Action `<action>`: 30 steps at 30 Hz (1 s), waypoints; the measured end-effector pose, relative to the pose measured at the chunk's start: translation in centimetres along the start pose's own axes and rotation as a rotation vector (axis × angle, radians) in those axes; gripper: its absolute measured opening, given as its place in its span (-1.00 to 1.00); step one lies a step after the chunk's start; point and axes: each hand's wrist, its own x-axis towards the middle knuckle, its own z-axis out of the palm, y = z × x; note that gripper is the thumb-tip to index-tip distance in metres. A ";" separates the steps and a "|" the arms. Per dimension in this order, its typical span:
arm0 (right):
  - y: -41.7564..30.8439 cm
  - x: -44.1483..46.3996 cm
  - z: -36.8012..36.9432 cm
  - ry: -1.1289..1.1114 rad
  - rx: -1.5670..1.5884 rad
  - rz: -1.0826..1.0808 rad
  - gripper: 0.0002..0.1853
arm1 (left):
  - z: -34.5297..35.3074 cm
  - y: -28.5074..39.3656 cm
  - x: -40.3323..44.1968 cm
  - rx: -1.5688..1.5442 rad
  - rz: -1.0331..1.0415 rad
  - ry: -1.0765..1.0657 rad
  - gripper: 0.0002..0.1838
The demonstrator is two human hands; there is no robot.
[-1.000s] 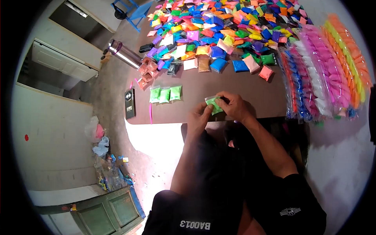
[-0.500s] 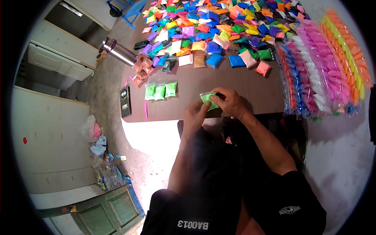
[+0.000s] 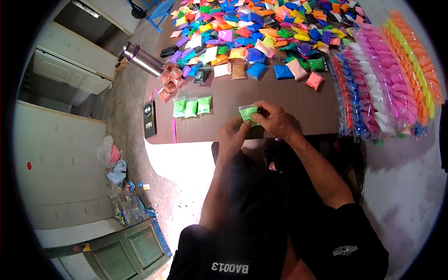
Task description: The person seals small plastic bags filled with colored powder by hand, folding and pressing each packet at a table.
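Note:
Between my two hands, just above the table's near edge, is a small clear packet with light green contents. The fingers of my left hand pinch its lower edge. My right hand grips its right side, thumb in front and fingers curled behind. Part of the packet is covered by both thumbs. To the left, three similar green packets lie side by side on the brown table.
Many colourful packets cover the table's far half. Long clear bags of coloured pieces lie at the right. A steel flask, reddish-brown packets, a phone and a pink strip are at the left.
The green packet has been turned slightly so more of its front shows. Both hands keep their hold in nearly the same place.

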 end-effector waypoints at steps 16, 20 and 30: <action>0.1 0.0 0.2 -0.015 0.031 -0.008 -0.69 | 0.4 1.3 -0.3 0.161 0.024 0.049 -0.71; 0.0 -0.1 0.1 -0.031 0.034 0.060 -0.66 | 0.4 2.3 -0.7 0.158 -0.021 0.019 -0.71; -1.0 0.1 -0.1 -0.073 -0.128 0.015 -0.56 | -7.8 -0.9 -2.2 0.378 0.162 0.488 -0.72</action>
